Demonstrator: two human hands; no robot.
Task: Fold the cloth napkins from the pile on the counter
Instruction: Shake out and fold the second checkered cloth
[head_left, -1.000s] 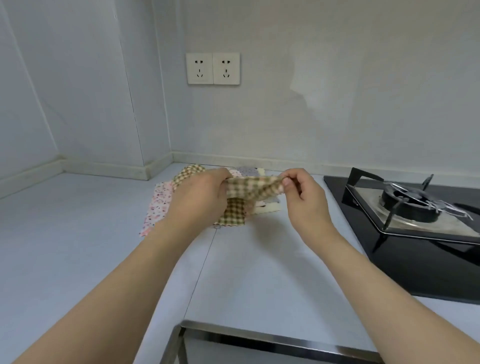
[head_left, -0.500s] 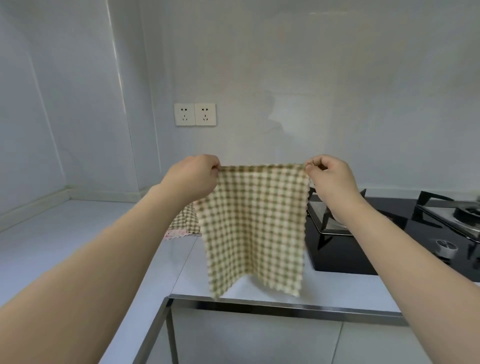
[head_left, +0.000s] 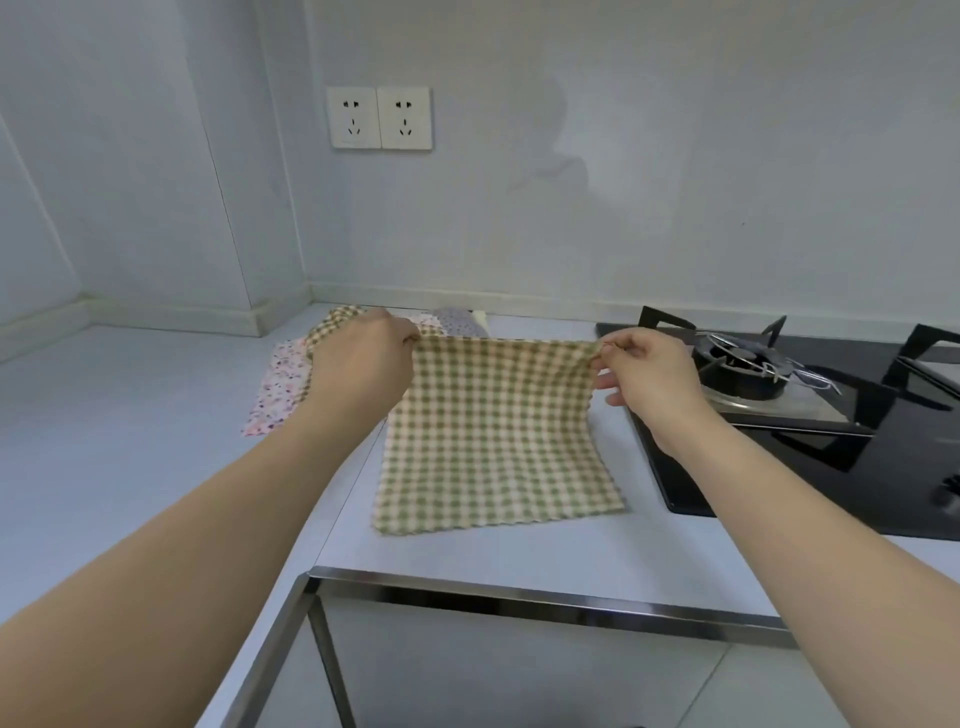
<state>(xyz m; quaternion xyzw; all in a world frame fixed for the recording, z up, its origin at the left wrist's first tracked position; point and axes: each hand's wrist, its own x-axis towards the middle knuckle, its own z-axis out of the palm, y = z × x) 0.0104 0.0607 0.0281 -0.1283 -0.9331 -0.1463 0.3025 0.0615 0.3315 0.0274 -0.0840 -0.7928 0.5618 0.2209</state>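
Behind and to the left of the left hand (head_left: 358, 364) lies the pile of napkins (head_left: 283, 387): a thin pink cloth with small dark specks shows most, a green check corner sticks out above the knuckles, and a grey patterned piece and a pale one peek out just right of that hand. The hand and forearm hide most of the pile, so the number of cloths cannot be told. The left hand's fingers are curled, pinching one top corner of the green-and-cream checked napkin (head_left: 493, 441). This soft square of woven cloth with zigzag-cut edges stretches between both hands, its upper edge taut and lifted, its lower part spread on the smooth pale counter (head_left: 130, 441) towards the person. The right hand (head_left: 649, 374) pinches the other top corner between thumb and forefinger, the other fingers loosely bent. Just right of that hand sits a glossy black gas hob (head_left: 779, 467) with a metal burner and dark pan supports, cut off at the frame's edge. A steel-edged frame (head_left: 519, 605) lies below the forearms.
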